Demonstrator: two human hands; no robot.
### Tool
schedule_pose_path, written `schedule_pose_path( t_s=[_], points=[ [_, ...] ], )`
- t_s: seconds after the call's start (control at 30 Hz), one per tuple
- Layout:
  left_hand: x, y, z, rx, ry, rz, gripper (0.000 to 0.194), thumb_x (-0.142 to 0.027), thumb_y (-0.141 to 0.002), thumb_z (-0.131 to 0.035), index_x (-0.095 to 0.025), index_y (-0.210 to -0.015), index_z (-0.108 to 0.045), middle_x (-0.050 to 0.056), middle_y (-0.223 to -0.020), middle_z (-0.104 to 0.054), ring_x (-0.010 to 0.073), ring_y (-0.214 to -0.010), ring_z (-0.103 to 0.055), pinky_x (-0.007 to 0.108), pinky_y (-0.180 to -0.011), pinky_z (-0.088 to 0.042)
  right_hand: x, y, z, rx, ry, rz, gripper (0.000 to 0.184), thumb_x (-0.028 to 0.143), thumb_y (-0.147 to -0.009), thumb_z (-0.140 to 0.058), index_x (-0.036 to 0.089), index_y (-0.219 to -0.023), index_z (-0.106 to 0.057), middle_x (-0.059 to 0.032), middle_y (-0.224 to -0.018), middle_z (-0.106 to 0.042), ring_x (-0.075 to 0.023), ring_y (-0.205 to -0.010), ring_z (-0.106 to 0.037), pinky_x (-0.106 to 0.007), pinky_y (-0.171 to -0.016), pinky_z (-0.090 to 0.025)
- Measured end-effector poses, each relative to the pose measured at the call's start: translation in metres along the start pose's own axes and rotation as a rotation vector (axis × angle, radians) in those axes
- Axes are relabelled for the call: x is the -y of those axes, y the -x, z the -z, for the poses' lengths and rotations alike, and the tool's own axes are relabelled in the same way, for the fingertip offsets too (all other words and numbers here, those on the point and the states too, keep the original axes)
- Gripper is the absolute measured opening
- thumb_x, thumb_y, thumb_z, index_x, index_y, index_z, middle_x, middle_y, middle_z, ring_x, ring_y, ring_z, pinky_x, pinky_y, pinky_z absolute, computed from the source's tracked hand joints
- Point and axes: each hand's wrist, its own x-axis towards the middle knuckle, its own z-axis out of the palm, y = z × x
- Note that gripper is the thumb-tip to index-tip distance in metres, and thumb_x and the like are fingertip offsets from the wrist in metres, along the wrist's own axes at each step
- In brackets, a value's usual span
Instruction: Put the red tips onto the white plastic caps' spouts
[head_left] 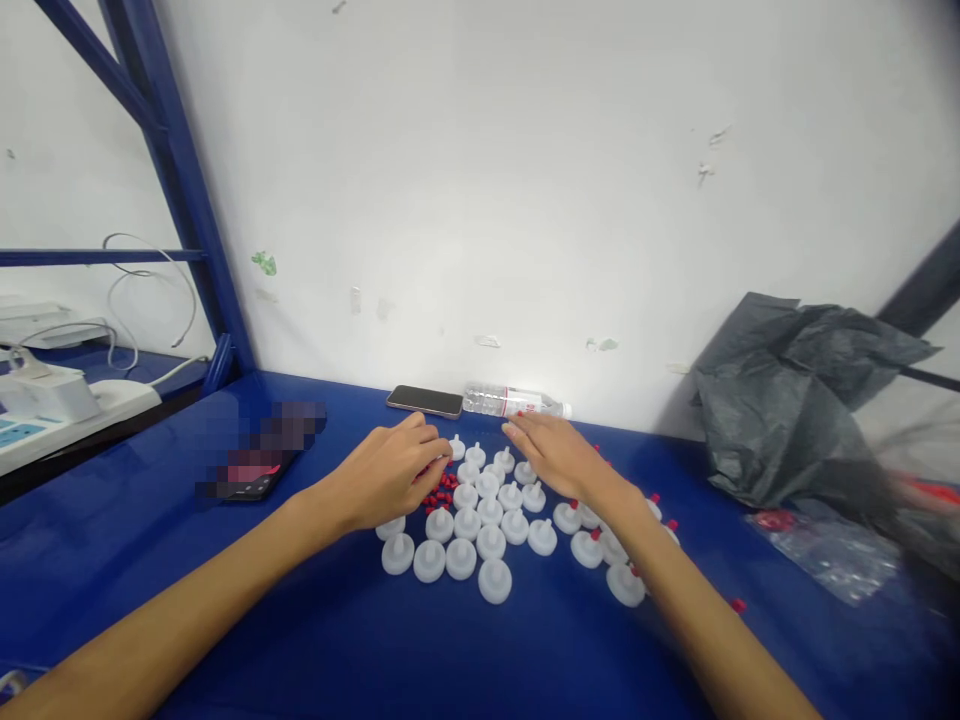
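Left hand (401,465) and right hand (559,458) are bare. Left forearm (225,585) and right forearm (690,590) are likewise bare along their visible length (upper arms out of view), slender, smooth-surfaced, narrowing evenly to the wrists. Fingernail detail is too small to verify.

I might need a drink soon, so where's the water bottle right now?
In the head view, the plastic bottle lies on its side against the wall, just right of the phone.

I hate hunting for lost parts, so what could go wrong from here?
The small red pieces lie loose by the left hand and could scatter. The right forearm crosses above red-tipped white caps and might topple some. The bottle lies on its side near the right hand; a nudge may roll it.
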Motion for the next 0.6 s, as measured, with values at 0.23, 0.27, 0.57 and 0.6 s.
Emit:
schedule_pose_path(
  t_s=[0.23, 0.27, 0.57, 0.6],
  points=[
    [-0.008, 0.0, -0.005, -0.196, 0.063, 0.015, 0.025, -0.028, -0.129, -0.068, -0.025, -0.146, -0.085, 0.006, -0.108, -0.088, 0.031, -0.101, -0.077, 0.043, -0.077, -0.056, 0.028, 0.021, 0.011, -0.195, -0.098, 0.166, 0.038, 0.028, -0.127, -0.056, 0.035, -0.146, -0.088, -0.0146, -0.15, -0.095, -0.0401, -0.143, -0.092, -0.061, -0.127, -0.077],
    [-0.008, 0.0, -0.007, -0.219, 0.065, 0.018, 0.024, -0.032, -0.129, -0.07, -0.026, -0.148, -0.084, 0.005, -0.108, -0.087, 0.0312, -0.101, -0.077, 0.043, -0.076, -0.056, 0.032, 0.023, 0.005, -0.196, -0.11, 0.237, 0.034, 0.027, -0.125, -0.06, 0.036, -0.144, -0.087, -0.0127, -0.147, -0.096, -0.0395, -0.14, -0.094, -0.061, -0.124, -0.079],
    [-0.007, 0.003, -0.012, -0.119, 0.132, -0.083, 0.037, -0.032, -0.137, -0.051, -0.027, -0.104, -0.067, 0.0, -0.088, -0.071, 0.0257, -0.087, -0.064, 0.039, -0.07, -0.04, 0.048, 0.028, -0.03, -0.472, -0.125, 0.628, 0.031, 0.013, -0.114, -0.085, 0.032, -0.138, -0.078, -0.0065, -0.126, -0.099, -0.0309, -0.115, -0.099, -0.048, -0.096, -0.088],
    [-0.006, 0.003, -0.013, -0.128, 0.167, -0.094, 0.041, -0.034, -0.137, -0.048, -0.027, -0.101, -0.064, 0.0, -0.086, -0.068, 0.0256, -0.085, -0.062, 0.039, -0.069, -0.039, 0.048, 0.027, -0.029, -0.478, -0.117, 0.627, 0.03, 0.013, -0.114, -0.086, 0.031, -0.136, -0.078, -0.0067, -0.125, -0.099, -0.0306, -0.114, -0.099, -0.047, -0.095, -0.088]
  ],
)
